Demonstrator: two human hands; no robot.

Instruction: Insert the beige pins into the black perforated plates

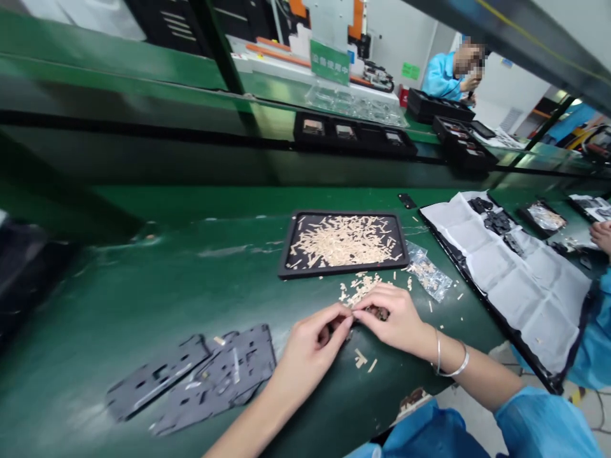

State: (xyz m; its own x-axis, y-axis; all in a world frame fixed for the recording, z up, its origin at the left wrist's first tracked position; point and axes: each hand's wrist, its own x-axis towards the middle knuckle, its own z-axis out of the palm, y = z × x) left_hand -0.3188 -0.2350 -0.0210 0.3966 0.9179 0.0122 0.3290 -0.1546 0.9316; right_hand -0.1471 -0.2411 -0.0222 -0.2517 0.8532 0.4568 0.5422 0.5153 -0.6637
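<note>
My left hand (321, 340) and my right hand (394, 318) meet above the green bench, fingertips pinched together on a small dark part that the fingers mostly hide. Both hands are closed. Just beyond them lies a loose heap of small cream strips (359, 285). Behind that sits a shallow black tray (286, 272) holding many more cream strips (344, 242). A few single strips (361, 359) are scattered below my fingers. To the left of my left hand, several flat grey-black plates with cutouts (219, 381) rest on the bench, partly overlapping.
A clear plastic bag (429, 273) lies right of the tray. Farther right is a large tray lined with white cloth (520, 280), with black parts (496, 221) at its far end. A shelf with black boxes (353, 135) spans the back. A co-worker's hand (601, 235) shows at the right edge.
</note>
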